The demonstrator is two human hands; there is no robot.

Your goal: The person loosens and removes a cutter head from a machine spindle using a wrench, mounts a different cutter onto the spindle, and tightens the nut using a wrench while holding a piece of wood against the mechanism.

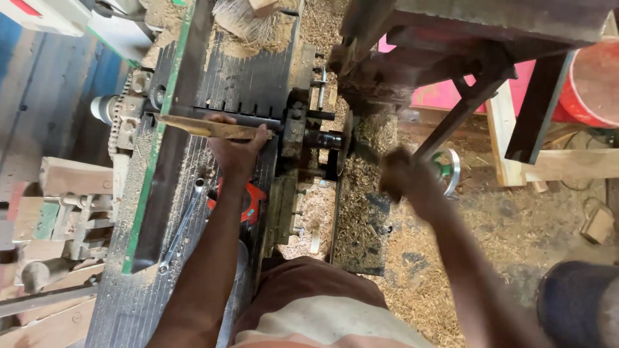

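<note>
The left hand (235,147) has its fingers clamped over a rough wooden strip (209,127) lying across the ribbed steel machine table (245,84) at ten o'clock. The right hand (403,177) is motion-blurred, its fingers unreadable, beside a green-centred metal handwheel (449,171) at three o'clock. Sawdust (412,258) covers the floor, and a spanner (184,222) lies half-dusted.

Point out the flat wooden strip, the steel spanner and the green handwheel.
Flat wooden strip (206,127), head view: middle of its top face.
Steel spanner (182,225), head view: mid-shaft.
Green handwheel (449,169), head view: rim.
</note>
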